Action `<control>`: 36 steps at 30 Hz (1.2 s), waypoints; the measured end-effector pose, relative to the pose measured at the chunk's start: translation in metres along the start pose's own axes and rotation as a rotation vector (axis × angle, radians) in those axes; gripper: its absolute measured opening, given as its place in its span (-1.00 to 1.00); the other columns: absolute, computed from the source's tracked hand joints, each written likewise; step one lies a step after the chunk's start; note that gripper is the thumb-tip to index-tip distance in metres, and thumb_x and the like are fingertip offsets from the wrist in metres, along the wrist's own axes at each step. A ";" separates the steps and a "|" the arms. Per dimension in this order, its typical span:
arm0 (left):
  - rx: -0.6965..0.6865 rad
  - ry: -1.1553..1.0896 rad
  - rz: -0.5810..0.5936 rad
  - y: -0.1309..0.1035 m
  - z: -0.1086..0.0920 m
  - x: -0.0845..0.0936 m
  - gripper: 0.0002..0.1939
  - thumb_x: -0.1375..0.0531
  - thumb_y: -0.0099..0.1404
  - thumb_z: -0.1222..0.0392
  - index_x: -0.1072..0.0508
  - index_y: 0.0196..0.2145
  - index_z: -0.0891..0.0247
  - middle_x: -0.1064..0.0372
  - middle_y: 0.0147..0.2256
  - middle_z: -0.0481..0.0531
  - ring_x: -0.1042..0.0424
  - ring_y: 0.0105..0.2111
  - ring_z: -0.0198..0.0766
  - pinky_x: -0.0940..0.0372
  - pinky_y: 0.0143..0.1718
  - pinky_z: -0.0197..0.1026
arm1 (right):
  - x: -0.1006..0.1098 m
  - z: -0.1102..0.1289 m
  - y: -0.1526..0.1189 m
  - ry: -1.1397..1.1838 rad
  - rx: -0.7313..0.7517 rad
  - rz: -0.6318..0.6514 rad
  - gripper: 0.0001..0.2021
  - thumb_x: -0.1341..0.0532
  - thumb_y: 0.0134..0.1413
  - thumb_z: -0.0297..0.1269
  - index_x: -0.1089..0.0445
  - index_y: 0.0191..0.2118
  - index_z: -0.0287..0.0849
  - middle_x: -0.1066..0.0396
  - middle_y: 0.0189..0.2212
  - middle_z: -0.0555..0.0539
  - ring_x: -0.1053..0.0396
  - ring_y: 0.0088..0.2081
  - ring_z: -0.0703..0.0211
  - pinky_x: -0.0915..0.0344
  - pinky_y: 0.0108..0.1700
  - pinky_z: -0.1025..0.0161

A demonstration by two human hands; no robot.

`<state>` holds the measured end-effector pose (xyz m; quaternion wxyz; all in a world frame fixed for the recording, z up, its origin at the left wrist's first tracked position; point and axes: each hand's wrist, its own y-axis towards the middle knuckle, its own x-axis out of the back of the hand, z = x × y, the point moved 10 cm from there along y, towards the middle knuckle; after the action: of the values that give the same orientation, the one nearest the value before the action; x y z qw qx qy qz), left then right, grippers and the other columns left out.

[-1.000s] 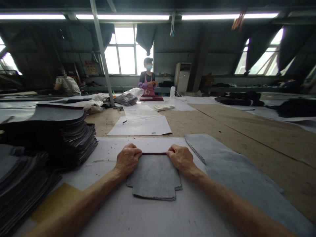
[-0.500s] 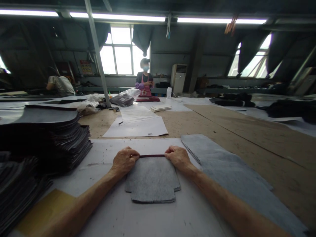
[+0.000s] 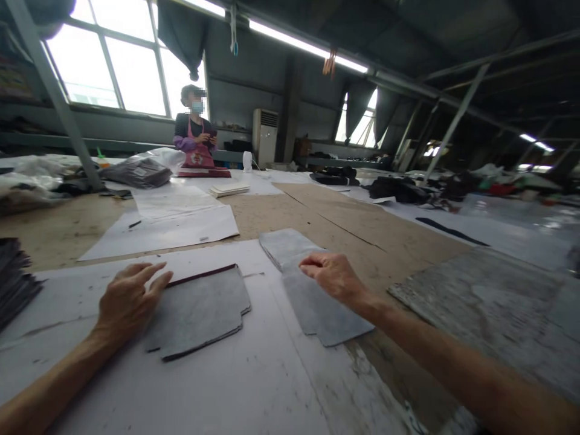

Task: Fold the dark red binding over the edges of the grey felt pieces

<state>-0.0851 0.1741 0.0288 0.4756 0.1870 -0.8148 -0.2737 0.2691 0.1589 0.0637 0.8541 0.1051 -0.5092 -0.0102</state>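
A grey fabric piece with notched corners and a dark red strip along its far edge lies flat on white paper. My left hand rests at its left side, fingers apart, thumb near the strip. Off to the right, my right hand is over a second set of grey fabric pieces, layered at the far end. Its fingers are curled and pressed together. Whether a fabric edge is between them, or whether they touch the layers, I cannot tell.
A dark fabric stack stands at the left edge. White paper sheets and a plastic-wrapped bundle lie farther back. A stained grey board is on the right. Across the table stands a person in a pink apron.
The view has swung right. Both hands have let go of the dark red strip. My right hand has moved right, over the other grey pieces; my left stays by the notched piece, fingers spread.
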 end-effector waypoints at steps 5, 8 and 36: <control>-0.212 0.087 -0.096 -0.016 -0.053 0.013 -0.68 -0.02 0.26 0.00 -0.39 -0.15 0.18 -0.29 -0.13 0.16 -0.28 -0.11 0.03 -0.18 -0.08 0.08 | 0.017 -0.015 -0.051 -0.082 0.109 0.002 -0.86 -0.16 0.02 -0.34 -0.47 -0.35 -0.22 -0.44 -0.34 -0.10 -0.32 -0.21 0.07 -0.19 -0.12 0.15; -0.409 0.009 -0.055 -0.030 -0.111 0.007 -0.78 -0.07 0.26 0.10 -0.39 -0.16 0.15 -0.31 -0.19 0.10 -0.31 -0.20 -0.08 -0.22 -0.17 0.00 | -0.001 0.001 -0.071 -0.092 0.251 0.089 -0.77 -0.28 -0.14 -0.30 -0.46 -0.27 -0.21 -0.42 -0.29 -0.12 -0.28 -0.18 0.05 -0.20 -0.14 0.18; -0.476 -0.052 0.560 -0.065 -0.261 -0.105 -0.75 -0.02 0.27 0.11 -0.35 -0.16 0.25 -0.31 -0.11 0.12 -0.22 -0.10 -0.05 -0.09 -0.08 0.06 | 0.106 -0.099 -0.039 0.311 -0.076 -0.475 -0.67 0.05 -0.02 -0.48 -0.25 -0.72 -0.27 -0.36 -0.67 -0.11 -0.32 -0.58 0.26 -0.18 -0.50 0.29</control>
<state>0.1969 0.1128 0.0212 0.5416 -0.1663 -0.7596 -0.3194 0.4099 0.1244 0.1027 0.8990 0.1900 -0.3323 -0.2128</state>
